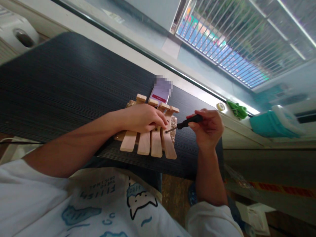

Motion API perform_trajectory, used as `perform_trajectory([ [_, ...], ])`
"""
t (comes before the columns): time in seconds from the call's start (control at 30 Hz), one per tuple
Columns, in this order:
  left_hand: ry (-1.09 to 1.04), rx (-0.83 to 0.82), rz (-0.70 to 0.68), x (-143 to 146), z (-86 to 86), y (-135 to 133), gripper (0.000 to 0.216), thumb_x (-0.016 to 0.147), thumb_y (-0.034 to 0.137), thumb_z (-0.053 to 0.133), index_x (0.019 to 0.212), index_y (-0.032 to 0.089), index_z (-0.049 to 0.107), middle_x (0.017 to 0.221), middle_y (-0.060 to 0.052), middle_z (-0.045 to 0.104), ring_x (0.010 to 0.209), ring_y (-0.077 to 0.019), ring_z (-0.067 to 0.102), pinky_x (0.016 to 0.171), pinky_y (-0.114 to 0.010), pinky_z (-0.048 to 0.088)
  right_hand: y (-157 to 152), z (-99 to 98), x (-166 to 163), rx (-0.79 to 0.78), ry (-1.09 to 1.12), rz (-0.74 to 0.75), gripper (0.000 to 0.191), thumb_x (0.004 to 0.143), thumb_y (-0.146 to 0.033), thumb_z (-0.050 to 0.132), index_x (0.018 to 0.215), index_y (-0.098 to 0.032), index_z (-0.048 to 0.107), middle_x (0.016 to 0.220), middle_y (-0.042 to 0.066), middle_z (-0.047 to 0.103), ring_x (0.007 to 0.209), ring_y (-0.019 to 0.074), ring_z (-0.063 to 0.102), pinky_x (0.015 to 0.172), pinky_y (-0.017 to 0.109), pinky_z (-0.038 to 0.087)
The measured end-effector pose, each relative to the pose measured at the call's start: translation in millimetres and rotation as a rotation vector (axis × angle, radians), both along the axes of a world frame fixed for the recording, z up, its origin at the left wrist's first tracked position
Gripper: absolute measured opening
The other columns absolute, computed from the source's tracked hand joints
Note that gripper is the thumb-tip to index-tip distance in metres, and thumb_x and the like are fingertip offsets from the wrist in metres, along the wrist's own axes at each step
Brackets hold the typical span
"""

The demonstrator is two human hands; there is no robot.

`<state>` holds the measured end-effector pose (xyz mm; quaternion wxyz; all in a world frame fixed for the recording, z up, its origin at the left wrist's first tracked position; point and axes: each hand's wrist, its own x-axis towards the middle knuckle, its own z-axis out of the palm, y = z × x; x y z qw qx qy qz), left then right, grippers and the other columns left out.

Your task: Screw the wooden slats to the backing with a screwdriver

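Note:
My right hand (208, 127) is closed around the black handle of a screwdriver (184, 124), held slanting down to the left. The thin shaft's tip touches or nearly touches a dark screw or hole on the rightmost slat of a wooden rack (156, 144). Several pale slats with rounded lower ends and raised upper tips make up this rack, which lies on a brown patterned backing board (173, 128). My left hand (144, 118) rests across the slats, fingers bent and pressing on the wood near the screwdriver tip. It hides the middle of the rack.
A phone (159, 95) lies behind the rack on the dark table (74, 85). Along the windowsill are a tape roll (220, 106), a green cloth (237, 109) and a teal container (265, 123). A white appliance (18, 31) stands at the far left.

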<state>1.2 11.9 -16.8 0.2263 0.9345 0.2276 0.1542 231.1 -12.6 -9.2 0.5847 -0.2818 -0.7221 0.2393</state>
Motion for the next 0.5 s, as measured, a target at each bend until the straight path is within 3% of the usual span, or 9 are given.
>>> perform_trajectory([
  [0.2,0.003,0.003,-0.004,-0.2,-0.2,0.2,0.043,0.081,0.000,0.056,0.112,0.023,0.076,0.122,0.001,0.073,0.109,-0.0152,0.069,0.101,-0.025,0.049,-1.4,-5.3,2.0,0.053,-0.087,-0.138,0.026,0.077,-0.043,0.078,0.098,-0.034,0.065,0.069,-0.007,0.050,0.048,0.0074,0.050,0.037,0.022,0.037],
  [0.5,0.012,-0.004,0.001,0.7,1.0,-0.2,0.046,0.079,-0.001,0.055,0.113,0.023,0.075,0.124,0.001,0.072,0.109,-0.0151,0.069,0.102,-0.025,0.049,-4.7,-6.4,1.0,0.107,-0.148,-0.210,0.026,0.080,-0.040,0.076,0.099,-0.032,0.061,0.070,-0.007,0.051,0.047,0.0074,0.043,0.037,0.023,0.034],
])
